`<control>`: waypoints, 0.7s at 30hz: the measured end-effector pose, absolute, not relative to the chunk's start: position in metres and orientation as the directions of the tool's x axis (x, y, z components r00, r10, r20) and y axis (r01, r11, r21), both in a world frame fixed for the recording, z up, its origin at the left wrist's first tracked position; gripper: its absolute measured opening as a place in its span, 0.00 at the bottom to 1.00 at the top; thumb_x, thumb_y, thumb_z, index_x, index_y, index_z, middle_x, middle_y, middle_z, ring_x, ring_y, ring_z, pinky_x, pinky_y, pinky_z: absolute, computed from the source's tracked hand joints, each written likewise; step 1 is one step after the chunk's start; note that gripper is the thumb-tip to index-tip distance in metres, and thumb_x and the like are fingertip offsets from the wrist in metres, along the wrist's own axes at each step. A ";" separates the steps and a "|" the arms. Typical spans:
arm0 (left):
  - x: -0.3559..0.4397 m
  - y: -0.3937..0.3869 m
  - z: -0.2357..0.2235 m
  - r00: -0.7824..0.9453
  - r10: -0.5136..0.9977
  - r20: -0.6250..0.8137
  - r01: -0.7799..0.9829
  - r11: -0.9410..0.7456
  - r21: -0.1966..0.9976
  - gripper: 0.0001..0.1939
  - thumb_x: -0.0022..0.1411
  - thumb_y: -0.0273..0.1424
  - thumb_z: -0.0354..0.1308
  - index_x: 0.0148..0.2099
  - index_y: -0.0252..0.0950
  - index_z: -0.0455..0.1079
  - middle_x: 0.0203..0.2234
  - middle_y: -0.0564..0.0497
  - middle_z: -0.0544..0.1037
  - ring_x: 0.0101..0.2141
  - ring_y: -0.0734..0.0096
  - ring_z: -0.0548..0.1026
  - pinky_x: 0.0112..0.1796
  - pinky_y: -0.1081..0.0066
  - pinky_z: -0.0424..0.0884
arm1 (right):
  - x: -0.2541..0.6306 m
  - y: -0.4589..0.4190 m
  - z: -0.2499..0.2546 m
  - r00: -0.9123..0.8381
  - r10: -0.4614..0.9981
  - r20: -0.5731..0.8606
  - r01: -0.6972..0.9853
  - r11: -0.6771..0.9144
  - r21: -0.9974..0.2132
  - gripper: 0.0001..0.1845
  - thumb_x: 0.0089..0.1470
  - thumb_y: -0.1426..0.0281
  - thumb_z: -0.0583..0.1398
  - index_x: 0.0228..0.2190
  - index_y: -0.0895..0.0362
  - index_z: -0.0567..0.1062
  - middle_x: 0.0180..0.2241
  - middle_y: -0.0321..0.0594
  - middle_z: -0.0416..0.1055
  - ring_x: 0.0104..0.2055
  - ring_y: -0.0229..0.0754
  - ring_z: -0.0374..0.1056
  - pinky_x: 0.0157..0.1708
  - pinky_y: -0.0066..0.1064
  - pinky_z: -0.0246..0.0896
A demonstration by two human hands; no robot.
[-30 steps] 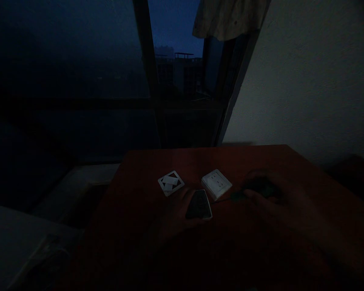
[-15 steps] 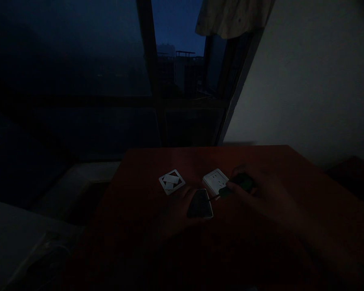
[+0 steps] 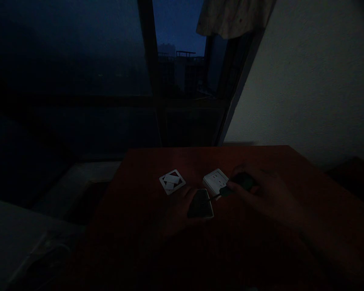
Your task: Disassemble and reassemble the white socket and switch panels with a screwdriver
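Note:
My left hand (image 3: pixel 177 210) grips a square, white-edged wall plate (image 3: pixel 200 204) by its left side, tilted up so that a dark face shows; its details are lost in the dimness. My right hand (image 3: pixel 261 188) is closed round the green handle of a screwdriver (image 3: pixel 238 185). The screwdriver's thin shaft points left, and its tip meets the right part of the dark face. Just behind the shaft lies a white wall socket (image 3: pixel 216 180) with its slots facing up. Further left rests a white square frame (image 3: pixel 172 182) with small white pieces lying across it.
The red-brown table (image 3: pixel 151 161) ends at a window (image 3: pixel 182 121) at the back. A pale wall (image 3: pixel 306 81) rises on the right, and a piece of cloth (image 3: pixel 233 20) hangs at the top. The room is very dark.
Almost nothing differs. Both hands, the screwdriver and the wall plate keep nearly the same places; the view has shifted very slightly.

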State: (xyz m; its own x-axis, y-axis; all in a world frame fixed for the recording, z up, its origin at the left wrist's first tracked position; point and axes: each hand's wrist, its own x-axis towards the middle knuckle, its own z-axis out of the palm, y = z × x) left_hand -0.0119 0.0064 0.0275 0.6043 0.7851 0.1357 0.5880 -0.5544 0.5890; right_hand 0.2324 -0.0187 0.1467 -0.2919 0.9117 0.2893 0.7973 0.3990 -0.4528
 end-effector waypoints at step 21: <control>-0.011 0.007 0.026 0.583 0.801 0.136 0.598 -0.536 0.596 0.40 0.49 0.47 0.67 0.61 0.44 0.57 0.58 0.45 0.64 0.55 0.51 0.64 0.56 0.56 0.60 | 0.193 0.010 0.167 -0.298 0.917 0.264 0.953 0.303 0.021 0.21 0.60 0.52 0.50 0.35 0.55 0.72 0.27 0.42 0.76 0.26 0.45 0.71 0.22 0.30 0.51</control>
